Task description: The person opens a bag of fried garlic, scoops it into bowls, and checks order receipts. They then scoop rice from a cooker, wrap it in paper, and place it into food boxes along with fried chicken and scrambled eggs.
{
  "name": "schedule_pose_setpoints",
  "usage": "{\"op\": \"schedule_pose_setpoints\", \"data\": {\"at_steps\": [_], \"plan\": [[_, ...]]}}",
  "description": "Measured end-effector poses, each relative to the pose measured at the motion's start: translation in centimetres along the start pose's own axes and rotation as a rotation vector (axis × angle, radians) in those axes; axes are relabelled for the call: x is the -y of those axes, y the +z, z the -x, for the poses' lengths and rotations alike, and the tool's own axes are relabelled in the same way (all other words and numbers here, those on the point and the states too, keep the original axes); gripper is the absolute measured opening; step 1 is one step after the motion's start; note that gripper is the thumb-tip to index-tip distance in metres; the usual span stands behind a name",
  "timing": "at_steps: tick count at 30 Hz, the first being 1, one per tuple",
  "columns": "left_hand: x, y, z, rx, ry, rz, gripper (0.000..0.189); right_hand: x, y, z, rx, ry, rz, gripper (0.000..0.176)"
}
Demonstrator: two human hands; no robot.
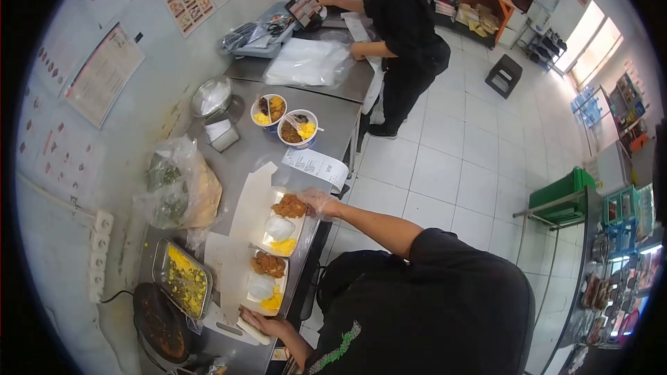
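Brown fried chicken piece (290, 206) clamped by gloved right hand (316, 203) fingers. Left hand (260, 321) fingers on white cardboard box (224, 271) edge, grip unclear. Grey steel counter (333, 114) beneath them, white tiled floor (445, 167) behind.

Meal boxes (278, 228) on counter (333, 114); bowls (297, 129) beyond; tray (182, 279) beside.

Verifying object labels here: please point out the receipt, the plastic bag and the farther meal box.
receipt (316, 165): head view, middle of the slip.
bag (179, 191): head view, middle of the plastic.
farther box (251, 198): head view, its open lid.
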State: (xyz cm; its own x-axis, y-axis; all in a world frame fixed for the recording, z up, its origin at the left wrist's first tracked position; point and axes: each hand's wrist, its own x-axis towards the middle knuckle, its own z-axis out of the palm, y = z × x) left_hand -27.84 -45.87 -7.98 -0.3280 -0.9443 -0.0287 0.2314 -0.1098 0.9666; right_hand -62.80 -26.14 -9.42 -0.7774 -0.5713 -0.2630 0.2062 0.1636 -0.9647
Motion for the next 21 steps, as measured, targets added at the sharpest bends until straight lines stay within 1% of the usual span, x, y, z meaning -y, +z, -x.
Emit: {"op": "schedule_pose_setpoints", "data": {"at_steps": [1,2,5,7,8,10,11,13,14,15,16,17,18,19,20,21], "plan": [[-0.6,1.4,0.6,-0.006,-0.053,0.004,0.048,0.2,-0.1,0.1,0.027,0.053,-0.032,0.058],[-0.8,2.5,0.9,-0.014,-0.103,0.01,0.048,-0.1,-0.3,-0.2,0.023,0.043,-0.034,0.058],[-0.6,3.3,0.9,-0.031,-0.105,0.007,0.049,0.2,-0.2,-0.1,0.017,0.038,-0.052,0.058],[-0.5,3.5,0.9,-0.07,-0.143,0.022,0.051,0.7,-0.4,0.2,0.014,0.063,-0.058,0.059],[-0.5,3.4,1.0,-0.092,-0.163,0.029,0.051,0.9,-0.2,0.4,-0.006,0.035,-0.056,0.058],[-0.5,3.5,1.1,-0.093,-0.16,0.027,0.052,1.2,-0.1,0.6,-0.045,-0.022,-0.05,0.057],[-0.6,3.4,1.1,-0.093,-0.159,0.023,0.053,1.1,-0.1,0.6,-0.02,-0.002,-0.054,0.058],[0.4,2.4,0.8,-0.05,-0.085,0.051,0.052,1.1,-0.3,0.6,0.021,0.04,-0.062,0.059],[1.3,1.5,0.5,-0.027,-0.049,0.066,0.052,-0.6,-0.3,0.1,-0.017,-0.03,-0.029,0.059],[2.0,0.3,0.4,-0.05,0.001,-0.068,0.051,-2.2,-0.1,-0.1,-0.055,-0.101,0.005,0.06],[3.0,-1.4,0.2,-0.074,0.053,-0.2,0.049,-2.2,-0.3,0.4,-0.088,-0.178,0.05,0.057],[2.7,-1.4,0.4,-0.113,0.058,-0.237,0.047,-2.1,-0.5,0.9,-0.124,-0.254,0.098,0.055],[2.3,-1.4,0.6,-0.152,0.062,-0.273,0.046,0.2,-1.1,3.9,-0.16,-0.33,0.154,0.049],[-0.7,1.0,2.4,-0.205,0.015,-0.217,0.043,1.8,-1.8,6.8,-0.198,-0.402,0.209,0.045],[-2.3,2.1,3.8,-0.259,-0.034,-0.16,0.041,2.0,-2.7,8.7,-0.172,-0.308,0.21,0.04],[-2.1,1.4,4.2,-0.236,-0.023,-0.251,0.04,1.7,-3.7,10.4,-0.15,-0.216,0.21,0.036]]}}
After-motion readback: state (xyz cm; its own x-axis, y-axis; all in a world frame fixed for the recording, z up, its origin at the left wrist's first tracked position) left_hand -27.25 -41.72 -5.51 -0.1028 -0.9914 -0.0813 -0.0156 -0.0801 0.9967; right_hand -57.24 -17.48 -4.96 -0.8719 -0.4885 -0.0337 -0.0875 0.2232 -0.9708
